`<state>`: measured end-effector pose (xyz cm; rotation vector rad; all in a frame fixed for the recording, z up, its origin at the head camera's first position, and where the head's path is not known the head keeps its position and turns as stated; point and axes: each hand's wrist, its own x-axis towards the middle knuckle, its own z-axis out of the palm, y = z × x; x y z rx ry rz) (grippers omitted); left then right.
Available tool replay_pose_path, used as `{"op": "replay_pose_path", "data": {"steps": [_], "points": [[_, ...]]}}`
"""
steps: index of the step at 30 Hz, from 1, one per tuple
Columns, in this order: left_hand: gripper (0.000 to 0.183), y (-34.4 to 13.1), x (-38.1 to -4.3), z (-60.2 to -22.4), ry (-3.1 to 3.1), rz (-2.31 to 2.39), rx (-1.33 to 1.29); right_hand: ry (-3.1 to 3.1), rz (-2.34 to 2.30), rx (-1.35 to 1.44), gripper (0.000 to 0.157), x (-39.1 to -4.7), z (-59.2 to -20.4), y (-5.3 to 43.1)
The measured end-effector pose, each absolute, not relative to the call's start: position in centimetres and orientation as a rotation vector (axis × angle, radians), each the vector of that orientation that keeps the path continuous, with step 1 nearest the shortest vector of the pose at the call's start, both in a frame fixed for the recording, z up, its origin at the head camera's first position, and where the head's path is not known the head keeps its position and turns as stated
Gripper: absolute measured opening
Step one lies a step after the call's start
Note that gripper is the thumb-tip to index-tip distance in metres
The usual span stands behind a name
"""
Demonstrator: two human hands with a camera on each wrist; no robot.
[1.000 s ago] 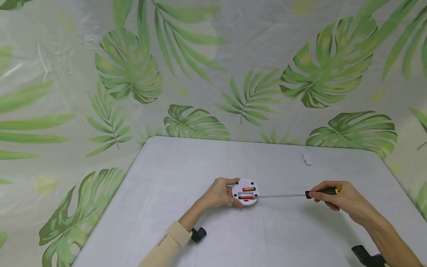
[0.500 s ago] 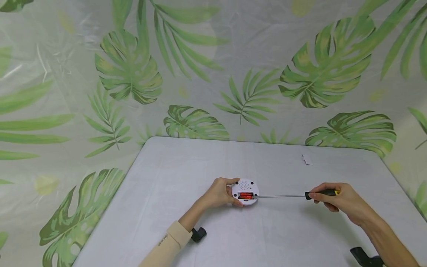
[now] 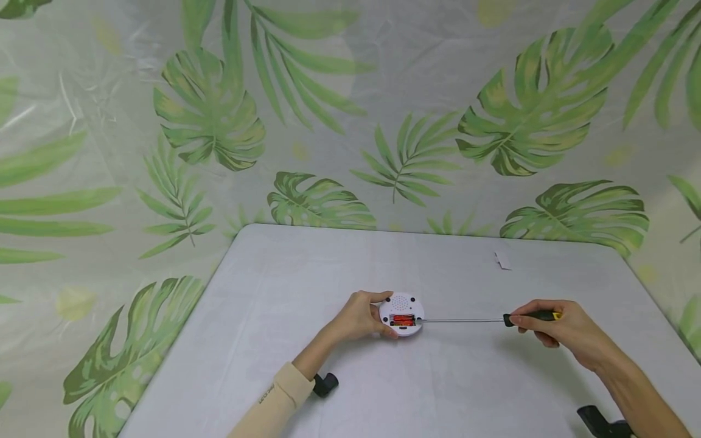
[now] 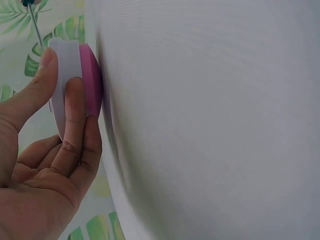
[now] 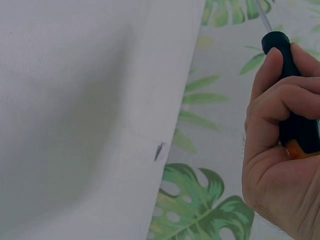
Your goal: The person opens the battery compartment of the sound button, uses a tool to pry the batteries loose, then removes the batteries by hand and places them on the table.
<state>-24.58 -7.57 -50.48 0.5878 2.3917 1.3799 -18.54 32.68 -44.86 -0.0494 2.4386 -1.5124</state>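
A round white device (image 3: pixel 403 303) lies on the table with its battery side up; in the left wrist view its lower part is pink. Two red batteries (image 3: pixel 403 320) sit side by side in its open compartment. My left hand (image 3: pixel 358 316) grips the device by its left edge, thumb and fingers around the rim. In my right hand (image 3: pixel 564 325) is a long screwdriver (image 3: pixel 462 320), pinched by its black and yellow handle. Its shaft runs leftward, and the tip meets the right end of the battery compartment. The right wrist view shows the fingers (image 5: pixel 280 105) curled round the handle.
The table (image 3: pixel 306 261) has a white cover. A small white piece (image 3: pixel 502 261) lies near its back right. Behind hangs a leaf-patterned sheet (image 3: pixel 328 121). Black wrist mounts (image 3: pixel 326 385) sit beside both forearms.
One second ago one battery lay above the compartment, apart from the other; now both sit in it together. The screwdriver tip has shifted slightly up. The left hand keeps its grip.
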Motion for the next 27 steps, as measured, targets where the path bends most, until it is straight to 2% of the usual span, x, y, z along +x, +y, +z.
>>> {"op": "replay_pose_path", "data": {"steps": [13,19,23,27], "points": [[0.090,-7.6,-24.4,-50.6,2.388,1.382,0.552,2.546,-1.632,0.061,0.017,-18.4,-43.8,35.7],[0.090,-8.1,-24.2,-50.5,2.377,1.396,0.560,2.607,-1.815,0.345,0.012,-18.9,-43.8,37.3],[0.090,-7.9,-24.3,-50.6,2.369,1.397,0.588,2.780,-1.740,0.568,0.010,-18.8,-44.5,38.4],[0.090,-7.6,-24.4,-50.6,2.363,1.399,0.597,2.960,-1.557,0.666,0.012,-18.5,-45.4,39.5]]}}
